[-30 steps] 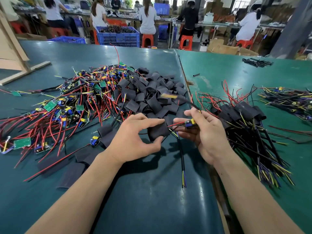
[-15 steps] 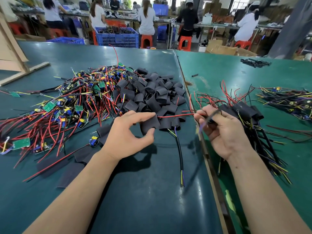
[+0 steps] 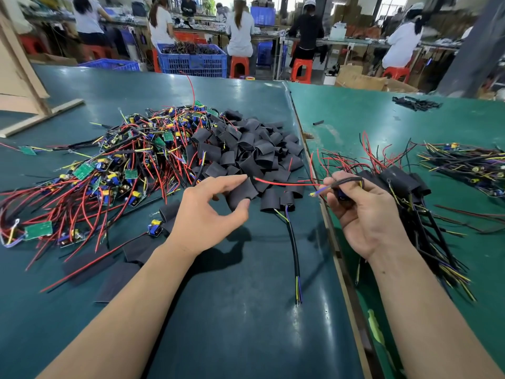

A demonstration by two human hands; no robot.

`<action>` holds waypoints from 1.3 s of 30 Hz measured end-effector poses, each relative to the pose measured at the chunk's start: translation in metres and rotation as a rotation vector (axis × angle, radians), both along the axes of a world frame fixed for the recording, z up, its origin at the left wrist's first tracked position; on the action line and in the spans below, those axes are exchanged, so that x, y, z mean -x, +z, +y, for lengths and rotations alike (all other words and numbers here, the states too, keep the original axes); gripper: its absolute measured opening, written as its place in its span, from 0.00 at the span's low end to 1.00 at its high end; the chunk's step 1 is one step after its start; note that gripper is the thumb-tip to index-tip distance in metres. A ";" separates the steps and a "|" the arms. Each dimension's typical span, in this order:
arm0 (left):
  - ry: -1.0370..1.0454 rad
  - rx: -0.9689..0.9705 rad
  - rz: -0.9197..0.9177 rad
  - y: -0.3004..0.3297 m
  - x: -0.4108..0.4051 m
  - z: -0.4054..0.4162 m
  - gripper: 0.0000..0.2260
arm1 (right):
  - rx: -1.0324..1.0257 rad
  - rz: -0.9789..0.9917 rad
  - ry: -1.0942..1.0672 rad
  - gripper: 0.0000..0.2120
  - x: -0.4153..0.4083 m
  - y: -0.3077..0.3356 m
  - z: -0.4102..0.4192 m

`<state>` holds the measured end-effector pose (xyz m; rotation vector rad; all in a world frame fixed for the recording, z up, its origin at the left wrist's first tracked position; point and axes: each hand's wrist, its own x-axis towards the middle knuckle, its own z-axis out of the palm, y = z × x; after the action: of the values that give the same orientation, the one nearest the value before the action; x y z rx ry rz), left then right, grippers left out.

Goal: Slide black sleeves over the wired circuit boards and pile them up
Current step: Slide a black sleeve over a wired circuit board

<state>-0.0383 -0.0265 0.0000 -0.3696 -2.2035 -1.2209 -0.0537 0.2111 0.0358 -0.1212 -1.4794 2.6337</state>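
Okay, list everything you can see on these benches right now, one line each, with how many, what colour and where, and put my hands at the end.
Loose black tube sleeves: a heap, too many to count, black, centre of the dark green bench.
Bare wired circuit boards: a large tangle, green boards with red, black and yellow wires, left of the sleeves.
Sleeved wired boards: a pile, black with red and yellow leads, on the lighter green bench at right.
Black cable with yellow and blue cores: one, running toward the viewer from the sleeve heap.
Blue plastic crate: one, on the floor beyond the bench.
Orange stools: several, at the far worktables.
Left hand: pinching one black sleeve.
Right hand: gripping a wired board.
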 end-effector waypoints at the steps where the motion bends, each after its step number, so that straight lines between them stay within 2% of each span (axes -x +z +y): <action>1: -0.003 0.001 0.011 0.001 -0.001 0.000 0.17 | -0.012 -0.008 -0.002 0.07 0.000 0.000 -0.001; 5: -0.028 -0.003 0.037 0.004 -0.004 0.001 0.18 | -0.047 -0.018 0.016 0.04 0.000 -0.001 -0.001; 19: -0.093 0.001 0.061 0.005 -0.005 0.001 0.18 | -0.118 -0.132 0.030 0.06 0.002 -0.005 0.000; 25: -0.063 0.048 0.014 0.001 -0.002 -0.001 0.20 | -0.121 -0.092 0.049 0.07 0.000 0.000 0.004; 30: 0.011 0.021 -0.010 0.000 0.001 0.000 0.18 | -0.143 -0.049 0.122 0.03 -0.004 0.005 0.004; 33: -0.041 0.041 0.027 0.002 -0.002 -0.001 0.19 | -0.172 -0.058 0.121 0.03 -0.005 0.005 0.002; 39: -0.082 0.099 -0.023 0.006 -0.006 0.000 0.19 | -0.180 -0.071 0.156 0.03 -0.005 0.006 0.002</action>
<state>-0.0321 -0.0261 0.0059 -0.4923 -2.2946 -1.1669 -0.0487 0.2134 0.0414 -0.0872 -1.8103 2.6218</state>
